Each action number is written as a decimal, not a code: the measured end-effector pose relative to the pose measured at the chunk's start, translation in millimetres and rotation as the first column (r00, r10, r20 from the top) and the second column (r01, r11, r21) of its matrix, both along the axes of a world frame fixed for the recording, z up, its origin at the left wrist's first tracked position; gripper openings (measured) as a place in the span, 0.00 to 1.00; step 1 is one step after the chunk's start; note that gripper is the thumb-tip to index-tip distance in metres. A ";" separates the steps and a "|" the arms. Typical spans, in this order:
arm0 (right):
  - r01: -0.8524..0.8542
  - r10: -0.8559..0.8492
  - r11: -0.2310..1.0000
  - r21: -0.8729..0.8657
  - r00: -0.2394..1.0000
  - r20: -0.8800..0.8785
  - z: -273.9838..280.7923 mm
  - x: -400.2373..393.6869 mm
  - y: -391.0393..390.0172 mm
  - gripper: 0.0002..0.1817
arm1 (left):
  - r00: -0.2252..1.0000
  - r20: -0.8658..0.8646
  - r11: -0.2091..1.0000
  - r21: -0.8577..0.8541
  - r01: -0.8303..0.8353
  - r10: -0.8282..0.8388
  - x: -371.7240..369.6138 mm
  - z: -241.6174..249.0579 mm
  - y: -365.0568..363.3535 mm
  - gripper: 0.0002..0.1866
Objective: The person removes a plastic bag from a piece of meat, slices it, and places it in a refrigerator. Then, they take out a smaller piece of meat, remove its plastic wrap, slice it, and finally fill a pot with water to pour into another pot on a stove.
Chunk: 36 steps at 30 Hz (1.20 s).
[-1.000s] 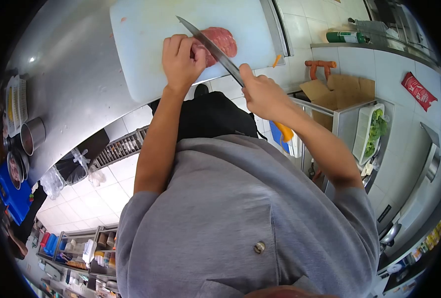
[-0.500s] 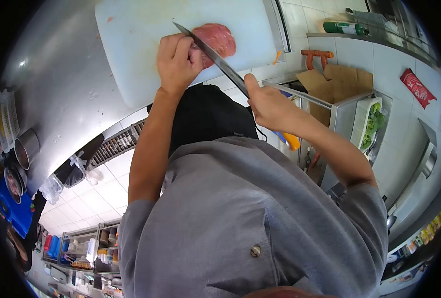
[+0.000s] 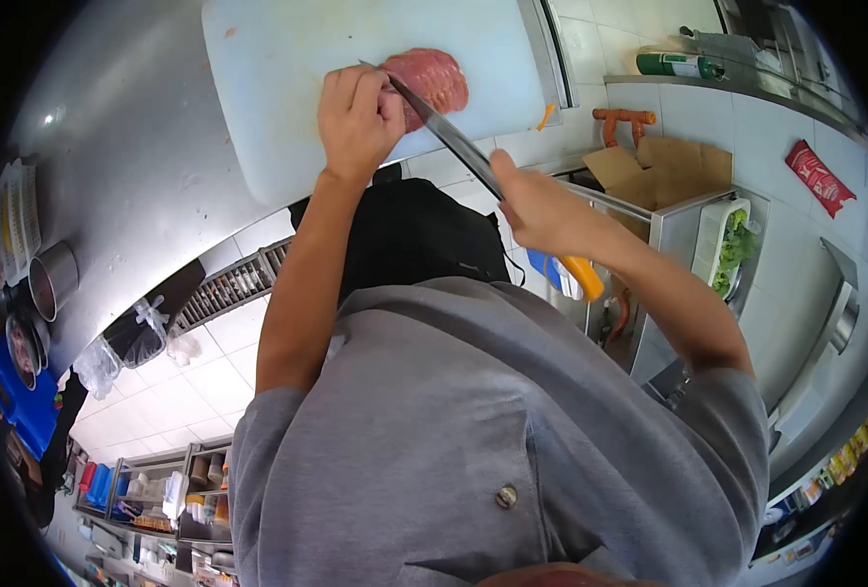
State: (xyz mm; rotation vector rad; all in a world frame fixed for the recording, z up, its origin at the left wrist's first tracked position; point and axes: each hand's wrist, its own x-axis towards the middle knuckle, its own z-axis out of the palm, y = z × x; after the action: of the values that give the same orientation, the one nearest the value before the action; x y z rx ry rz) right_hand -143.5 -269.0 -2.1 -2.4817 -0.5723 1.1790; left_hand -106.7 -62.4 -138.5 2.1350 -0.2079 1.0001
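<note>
A piece of raw red meat (image 3: pixel 434 78) lies on the white cutting board (image 3: pixel 287 39). My left hand (image 3: pixel 358 122) presses on its left end, fingers curled and closed over it, hiding that end. In my right hand (image 3: pixel 544 205) is a long knife (image 3: pixel 454 140), gripped with the thumb along the top. Its yellow handle (image 3: pixel 581 278) sticks out below the fist. The blade slants up and left across the meat, right beside my left fingertips, and its tip is partly behind them.
The board rests on a steel counter (image 3: pixel 150 127) with a metal pot (image 3: pixel 52 281) and a white basket (image 3: pixel 19 220) at far left. To the right are an open cardboard box (image 3: pixel 664 171) and a white tray of leafy greens (image 3: pixel 713 235). Small orange scraps (image 3: pixel 547 115) lie at the board's edge.
My right hand has drawn the knife back down and right, so its tip now sits near my left fingers. More of the yellow handle shows. The view has shifted slightly.
</note>
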 end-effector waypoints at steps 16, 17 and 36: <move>-0.018 0.005 0.990 -0.138 0.996 -0.088 -13.8 9.2 10.0 0.27 | 1.000 -0.019 1.000 0.011 -0.018 0.019 -0.4 -2.6 -3.7 0.11; -0.026 0.010 0.989 -0.145 0.994 -0.111 -14.0 8.4 9.4 0.28 | 1.000 -0.008 1.000 -0.002 -0.028 0.028 0.3 -3.3 -5.0 0.11; 0.090 -0.090 0.996 -0.001 0.993 0.076 10.2 10.5 13.9 0.18 | 1.000 0.004 0.998 0.057 0.027 -0.028 -2.9 -3.1 5.4 0.12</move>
State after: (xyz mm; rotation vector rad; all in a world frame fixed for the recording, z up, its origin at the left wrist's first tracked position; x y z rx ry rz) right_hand -133.0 -255.1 8.1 -2.5369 -0.4724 1.0570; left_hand -109.6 -57.0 -141.6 2.1752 -0.2705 0.9948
